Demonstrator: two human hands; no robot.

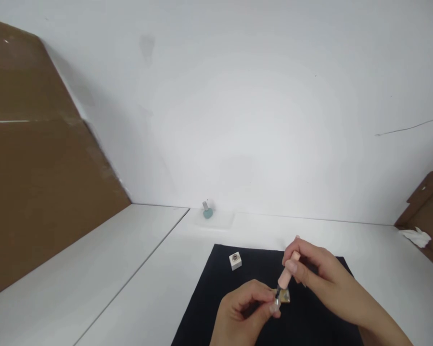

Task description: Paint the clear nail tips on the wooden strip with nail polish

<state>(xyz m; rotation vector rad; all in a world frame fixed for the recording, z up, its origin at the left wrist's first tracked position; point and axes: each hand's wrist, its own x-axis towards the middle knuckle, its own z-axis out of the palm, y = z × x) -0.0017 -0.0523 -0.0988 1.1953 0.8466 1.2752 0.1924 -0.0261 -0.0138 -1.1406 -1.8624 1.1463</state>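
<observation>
Where the hands meet: the left hand [238, 312] pinches a small pale piece [274, 306] between thumb and fingertips; the right hand [323, 269] pinches a pink cylindrical handle [285, 277], its dark tip angled down by a small gold-coloured piece [284, 297]. Their closeness seems to steady fine work.
Underneath: a black mat [310, 327], with a white cube [235, 260] nearby.
Farther off: a teal bottle [208, 213] stands upright near the wall.
</observation>
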